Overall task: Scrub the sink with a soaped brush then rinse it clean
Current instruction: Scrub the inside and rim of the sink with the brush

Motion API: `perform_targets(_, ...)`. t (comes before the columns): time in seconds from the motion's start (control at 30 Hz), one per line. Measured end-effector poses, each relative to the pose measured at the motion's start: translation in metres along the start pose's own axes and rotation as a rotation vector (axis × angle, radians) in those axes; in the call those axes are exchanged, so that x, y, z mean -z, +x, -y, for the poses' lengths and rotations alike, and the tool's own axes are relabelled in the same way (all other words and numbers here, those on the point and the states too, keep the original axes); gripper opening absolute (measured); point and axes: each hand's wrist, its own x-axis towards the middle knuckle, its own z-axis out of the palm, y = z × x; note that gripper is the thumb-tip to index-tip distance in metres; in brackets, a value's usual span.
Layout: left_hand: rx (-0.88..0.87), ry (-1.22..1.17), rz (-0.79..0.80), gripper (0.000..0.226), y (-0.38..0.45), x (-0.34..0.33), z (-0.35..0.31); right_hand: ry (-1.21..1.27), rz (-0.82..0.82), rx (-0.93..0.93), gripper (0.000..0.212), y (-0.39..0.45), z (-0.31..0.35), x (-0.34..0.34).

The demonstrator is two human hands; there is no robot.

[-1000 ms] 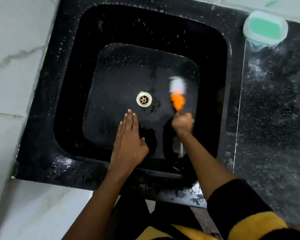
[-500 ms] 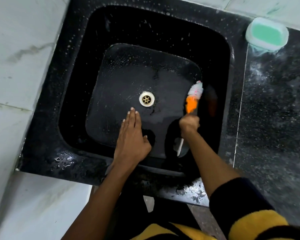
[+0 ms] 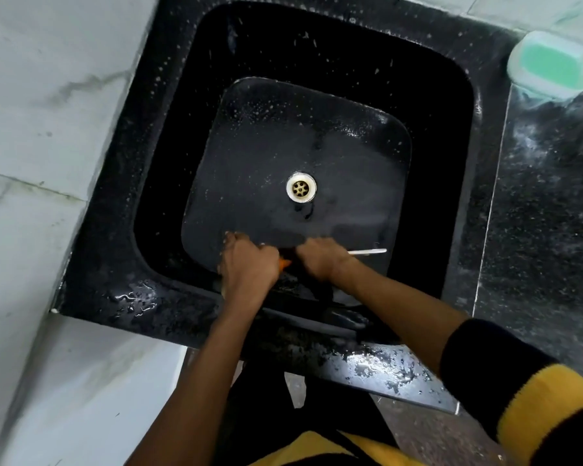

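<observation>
Head view: two hands, left hand (image 3: 246, 264), right hand (image 3: 320, 260), one brush (image 3: 367, 252), one sink (image 3: 451, 95).

Most of the brush (image 3: 285, 263) is hidden between the left hand (image 3: 248, 265) and right hand (image 3: 320, 260); only an orange sliver and white handle end show. Both hands' fingers are blurred.
</observation>
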Motion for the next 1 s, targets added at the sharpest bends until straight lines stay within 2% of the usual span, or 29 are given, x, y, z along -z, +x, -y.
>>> perform_targets(0.07,-0.007,0.073,0.057,0.054,-0.002,-0.001,-0.001,-0.12,0.019,0.081,0.03,-0.005,-0.01,0.007)
perform_targets(0.1,-0.014,0.086,0.077,0.055,-0.003,-0.002,0.0,-0.159,-0.02,0.015,0.03,-0.002,-0.021,0.014)
perform_targets(0.2,-0.002,0.106,0.073,0.057,-0.001,-0.004,0.002,-0.169,-0.231,-0.346,0.026,0.007,-0.075,0.051)
perform_targets(0.23,0.005,0.099,0.069,0.057,-0.001,-0.005,0.002,-0.186,-0.236,-0.366,0.026,0.009,-0.087,0.06)
perform_targets(0.27,0.01,0.097,0.073,0.057,0.0,-0.005,0.003,-0.259,-0.199,-0.292,0.025,0.011,-0.09,0.065)
perform_targets(0.33,0.011,0.091,0.087,0.053,0.0,-0.005,0.001,-0.404,-0.026,0.004,0.026,0.005,-0.07,0.072)
perform_targets(0.4,0.003,0.075,0.09,0.05,0.0,-0.004,0.0,-0.539,0.129,0.16,0.027,-0.003,-0.054,0.064)
perform_targets(0.43,-0.002,0.068,0.092,0.051,0.0,-0.004,0.0,-0.579,0.118,0.167,0.028,-0.005,-0.058,0.067)
perform_targets(0.57,-0.022,0.091,0.124,0.062,0.003,-0.006,0.005,-0.497,-0.122,-0.2,0.029,0.003,-0.098,0.103)
perform_targets(0.63,-0.1,0.153,0.17,0.073,0.005,-0.01,0.007,-0.515,-0.071,-0.158,0.028,0.004,-0.1,0.106)
perform_targets(0.7,-0.233,0.229,0.181,0.08,0.004,-0.014,0.009,-0.547,0.108,0.0,0.027,0.0,-0.085,0.098)
perform_targets(0.77,-0.354,0.284,0.165,0.083,0.0,-0.018,0.011,-0.635,0.28,0.07,0.028,-0.013,-0.077,0.088)
perform_targets(0.8,-0.389,0.305,0.163,0.083,-0.001,-0.019,0.012,-0.668,0.305,0.062,0.028,-0.018,-0.078,0.089)
perform_targets(0.93,-0.414,0.331,0.167,0.083,-0.002,-0.019,0.013,-0.677,0.122,-0.191,0.031,-0.007,-0.107,0.123)
perform_targets(1.0,-0.41,0.319,0.17,0.084,-0.001,-0.02,0.012,-0.655,0.119,-0.198,0.031,-0.004,-0.125,0.136)
